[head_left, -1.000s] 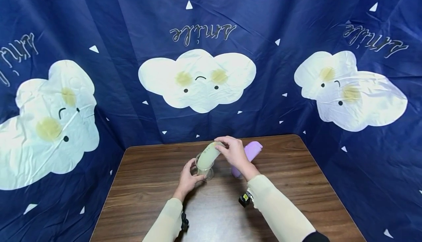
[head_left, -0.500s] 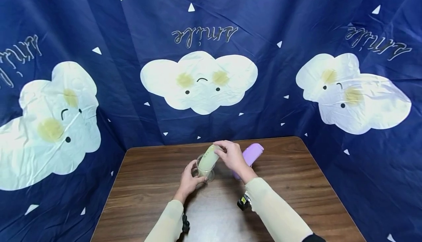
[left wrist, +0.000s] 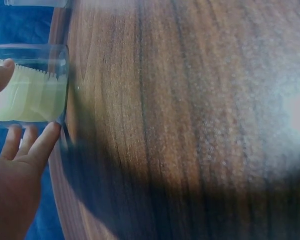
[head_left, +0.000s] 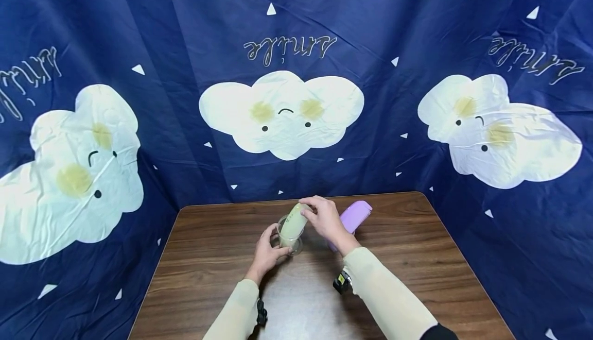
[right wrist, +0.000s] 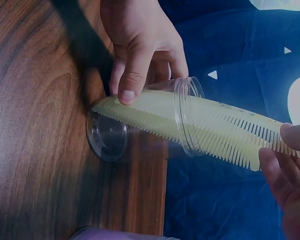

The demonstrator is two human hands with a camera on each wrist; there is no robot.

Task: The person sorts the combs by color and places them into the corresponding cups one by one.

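A pale green comb (right wrist: 224, 122) leans inside a clear plastic jar (right wrist: 105, 145), its lower end down at the jar's base and its upper part sticking out past the rim. My right hand (head_left: 324, 219) pinches the comb's upper end between thumb and fingers. Around the jar's side, my left hand (head_left: 265, 254) holds it steady, thumb on one side and fingers on the other. In the left wrist view the comb's teeth show through the jar wall, next to the left thumb (left wrist: 2, 75). Small dark markings run along the comb's back.
Behind my right hand a purple comb (head_left: 355, 215) stands tilted, its lower part partly hidden by the hand and wrist. The brown wooden table (head_left: 208, 237) ends just beyond the jar, against a blue curtain (head_left: 384, 170) printed with white clouds.
Over the last second the green comb has tipped more upright and sunk lower into the jar, with my right hand moving down slightly. My left hand has kept its hold on the jar.
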